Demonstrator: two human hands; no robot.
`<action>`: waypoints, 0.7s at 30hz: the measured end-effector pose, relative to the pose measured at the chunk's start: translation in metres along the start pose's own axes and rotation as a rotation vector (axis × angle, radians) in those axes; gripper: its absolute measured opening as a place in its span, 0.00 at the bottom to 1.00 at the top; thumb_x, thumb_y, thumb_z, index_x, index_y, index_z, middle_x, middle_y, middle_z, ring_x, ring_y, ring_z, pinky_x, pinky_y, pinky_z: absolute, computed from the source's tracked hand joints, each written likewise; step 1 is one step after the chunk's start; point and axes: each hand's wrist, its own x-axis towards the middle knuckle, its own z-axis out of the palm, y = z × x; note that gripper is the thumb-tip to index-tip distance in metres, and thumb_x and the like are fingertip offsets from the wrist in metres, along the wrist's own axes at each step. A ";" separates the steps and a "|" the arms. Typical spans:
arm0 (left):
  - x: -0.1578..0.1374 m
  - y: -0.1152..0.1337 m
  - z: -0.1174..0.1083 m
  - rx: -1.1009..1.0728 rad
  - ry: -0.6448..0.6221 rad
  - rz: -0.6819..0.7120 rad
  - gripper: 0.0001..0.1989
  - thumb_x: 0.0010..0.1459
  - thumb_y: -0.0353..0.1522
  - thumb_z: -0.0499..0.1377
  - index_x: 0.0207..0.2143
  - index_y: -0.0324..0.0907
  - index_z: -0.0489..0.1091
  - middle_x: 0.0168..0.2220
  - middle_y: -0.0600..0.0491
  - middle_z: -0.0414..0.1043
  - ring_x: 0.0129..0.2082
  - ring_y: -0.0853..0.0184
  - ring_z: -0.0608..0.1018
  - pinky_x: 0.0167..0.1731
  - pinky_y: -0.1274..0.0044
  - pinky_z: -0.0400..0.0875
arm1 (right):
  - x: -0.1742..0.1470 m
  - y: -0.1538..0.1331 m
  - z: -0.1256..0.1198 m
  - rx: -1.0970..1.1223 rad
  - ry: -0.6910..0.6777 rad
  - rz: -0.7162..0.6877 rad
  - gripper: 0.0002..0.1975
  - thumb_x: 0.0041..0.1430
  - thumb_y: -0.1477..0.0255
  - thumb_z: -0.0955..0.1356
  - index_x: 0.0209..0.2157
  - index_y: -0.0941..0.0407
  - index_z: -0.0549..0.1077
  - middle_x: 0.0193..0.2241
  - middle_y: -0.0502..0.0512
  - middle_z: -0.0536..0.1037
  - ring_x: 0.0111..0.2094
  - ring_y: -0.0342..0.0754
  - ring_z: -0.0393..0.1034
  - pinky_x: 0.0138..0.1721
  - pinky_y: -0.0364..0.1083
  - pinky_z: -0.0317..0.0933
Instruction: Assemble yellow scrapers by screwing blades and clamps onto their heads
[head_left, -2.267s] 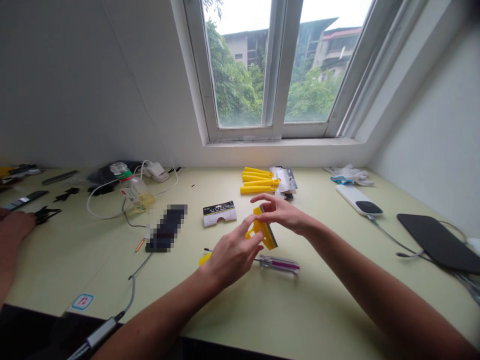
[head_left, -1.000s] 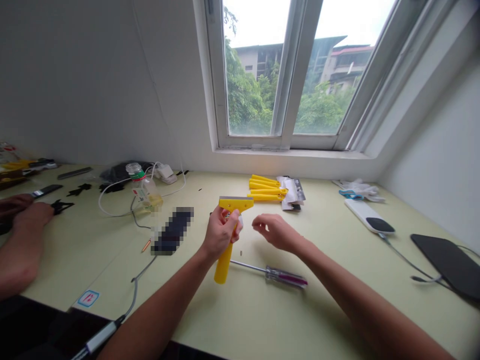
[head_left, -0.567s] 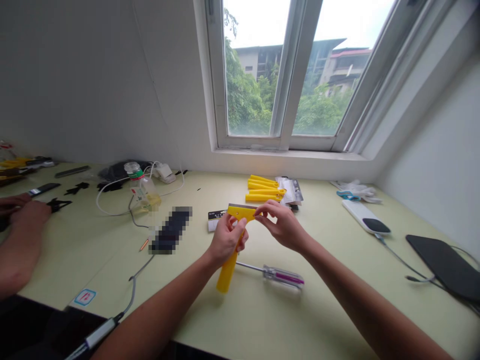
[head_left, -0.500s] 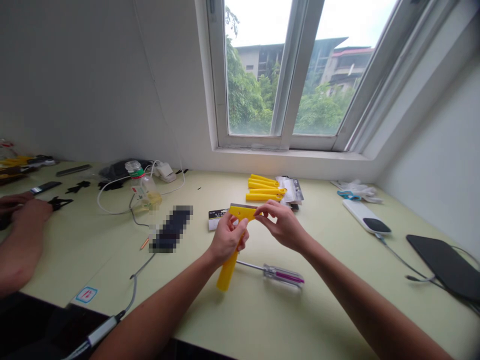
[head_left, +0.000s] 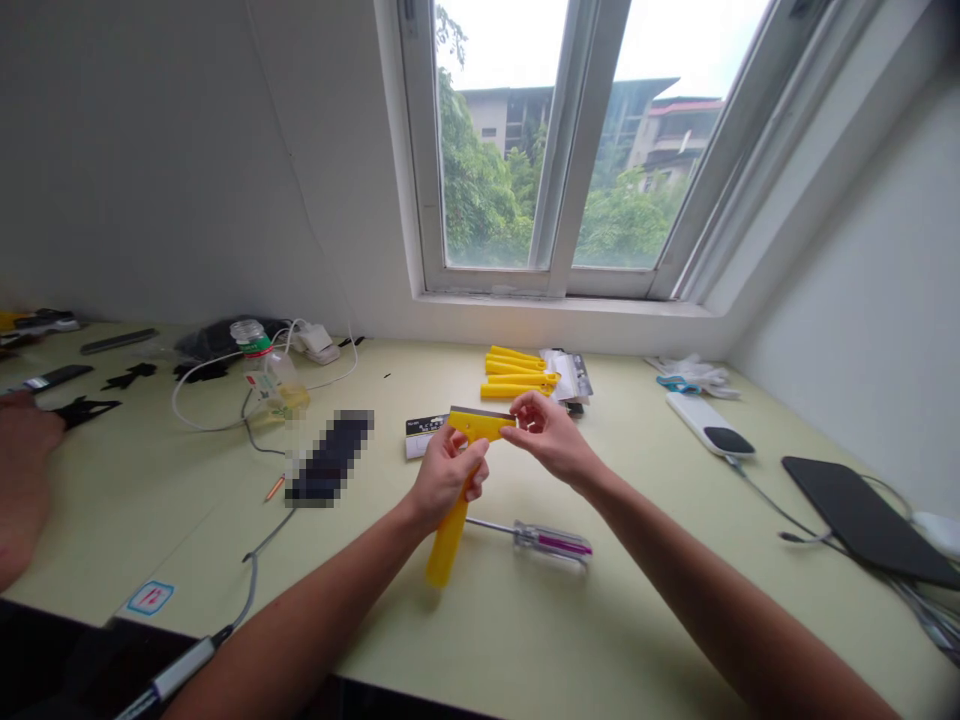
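Note:
My left hand [head_left: 448, 475] is closed round the upper handle of a yellow scraper [head_left: 448, 550], just below its wide head. A thin dark blade [head_left: 484, 411] runs along the head's top edge. At the right end of that head, my right hand [head_left: 551, 440] has its thumb and forefinger closed on the corner. The handle slants down toward me. Behind the scraper lies a clear-handled screwdriver [head_left: 551, 543] with a purple core, its shaft tip hidden by the scraper and my left hand. A black and white packaging card [head_left: 421, 438] lies partly behind my left hand.
Several yellow handles [head_left: 517, 375] lie by clear packets [head_left: 568, 375] below the window. To the left are a plastic bottle [head_left: 274, 385], a blurred dark device [head_left: 330, 460] and a co-worker's arm [head_left: 26, 480]. A white power bank [head_left: 709, 423] and black tablet [head_left: 862, 510] lie right.
The view has turned slightly right, so the tabletop things appear further left. My right fingers have shifted at the scraper's corner, the forefinger now higher. My left hand keeps its grip.

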 end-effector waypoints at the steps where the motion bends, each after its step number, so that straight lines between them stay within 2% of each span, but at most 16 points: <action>1: 0.001 0.000 -0.001 -0.028 0.014 -0.001 0.17 0.54 0.37 0.65 0.40 0.42 0.62 0.27 0.61 0.64 0.16 0.80 0.63 0.12 0.86 0.57 | -0.001 -0.002 -0.002 -0.023 0.014 -0.007 0.15 0.52 0.63 0.71 0.36 0.55 0.66 0.33 0.51 0.71 0.32 0.44 0.65 0.33 0.45 0.63; 3: 0.006 0.000 -0.006 -0.085 0.061 0.001 0.17 0.53 0.36 0.66 0.39 0.43 0.62 0.28 0.61 0.63 0.16 0.81 0.63 0.12 0.87 0.56 | -0.006 -0.010 -0.009 -0.156 0.020 -0.037 0.14 0.55 0.62 0.69 0.39 0.55 0.67 0.38 0.56 0.73 0.36 0.46 0.68 0.38 0.48 0.65; 4: 0.008 0.001 -0.009 -0.114 0.094 0.002 0.17 0.52 0.35 0.66 0.39 0.43 0.61 0.29 0.60 0.63 0.17 0.81 0.63 0.13 0.88 0.55 | -0.010 -0.014 -0.014 -0.255 -0.022 -0.054 0.14 0.57 0.62 0.67 0.41 0.56 0.68 0.40 0.57 0.74 0.38 0.47 0.69 0.40 0.49 0.65; 6: 0.013 0.003 -0.015 -0.172 0.163 -0.003 0.20 0.49 0.34 0.68 0.39 0.43 0.61 0.31 0.60 0.64 0.18 0.81 0.63 0.13 0.88 0.55 | -0.020 -0.022 -0.020 -0.478 -0.243 -0.052 0.18 0.56 0.60 0.68 0.45 0.55 0.70 0.42 0.59 0.76 0.39 0.49 0.71 0.41 0.50 0.65; 8: 0.018 0.005 -0.022 -0.220 0.213 -0.004 0.23 0.46 0.33 0.69 0.39 0.43 0.60 0.33 0.59 0.65 0.18 0.82 0.64 0.13 0.88 0.55 | -0.033 -0.026 -0.019 -0.699 -0.562 0.015 0.23 0.49 0.60 0.72 0.46 0.54 0.74 0.39 0.58 0.79 0.37 0.52 0.72 0.35 0.48 0.65; 10: 0.021 0.007 -0.027 -0.242 0.234 0.010 0.24 0.44 0.33 0.70 0.38 0.43 0.60 0.33 0.59 0.65 0.18 0.82 0.64 0.13 0.88 0.55 | -0.043 -0.026 -0.013 -0.904 -0.764 0.074 0.17 0.43 0.66 0.74 0.37 0.54 0.78 0.31 0.57 0.79 0.32 0.54 0.73 0.26 0.46 0.59; 11: 0.022 0.008 -0.028 -0.242 0.232 0.021 0.23 0.44 0.33 0.70 0.38 0.43 0.60 0.33 0.59 0.65 0.18 0.82 0.64 0.13 0.88 0.55 | -0.046 -0.026 -0.009 -0.983 -0.812 0.083 0.11 0.41 0.69 0.73 0.31 0.55 0.79 0.27 0.56 0.79 0.30 0.53 0.72 0.23 0.45 0.56; 13: 0.022 0.009 -0.031 -0.229 0.220 0.044 0.22 0.46 0.34 0.69 0.38 0.43 0.60 0.33 0.59 0.65 0.19 0.82 0.64 0.14 0.88 0.55 | -0.047 -0.026 -0.007 -1.060 -0.840 0.078 0.03 0.41 0.73 0.71 0.24 0.55 0.77 0.23 0.56 0.77 0.25 0.50 0.70 0.20 0.44 0.50; 15: 0.022 0.010 -0.032 -0.219 0.213 0.063 0.22 0.47 0.34 0.69 0.38 0.44 0.60 0.33 0.59 0.64 0.19 0.82 0.64 0.14 0.88 0.55 | -0.044 -0.032 -0.018 -1.038 -0.806 0.094 0.04 0.42 0.73 0.71 0.26 0.55 0.77 0.24 0.54 0.77 0.23 0.48 0.69 0.18 0.43 0.49; 17: 0.022 0.011 -0.032 -0.214 0.218 0.075 0.22 0.47 0.34 0.69 0.38 0.44 0.60 0.33 0.59 0.64 0.19 0.82 0.65 0.14 0.87 0.55 | -0.039 -0.042 -0.043 -0.935 -0.724 0.133 0.09 0.44 0.70 0.72 0.32 0.53 0.77 0.27 0.53 0.78 0.23 0.46 0.69 0.18 0.42 0.52; 19: 0.022 0.012 -0.032 -0.206 0.224 0.084 0.21 0.47 0.33 0.69 0.38 0.44 0.60 0.32 0.60 0.64 0.19 0.81 0.65 0.14 0.87 0.55 | -0.035 -0.054 -0.076 -0.749 -0.684 0.131 0.05 0.51 0.68 0.70 0.32 0.52 0.75 0.25 0.51 0.78 0.24 0.44 0.69 0.21 0.41 0.58; 21: 0.022 0.012 -0.031 -0.194 0.227 0.093 0.20 0.48 0.33 0.68 0.37 0.44 0.60 0.31 0.60 0.63 0.18 0.81 0.65 0.14 0.87 0.55 | -0.034 -0.065 -0.110 -0.574 -0.616 0.163 0.09 0.57 0.61 0.69 0.34 0.52 0.75 0.27 0.52 0.78 0.26 0.45 0.70 0.23 0.41 0.63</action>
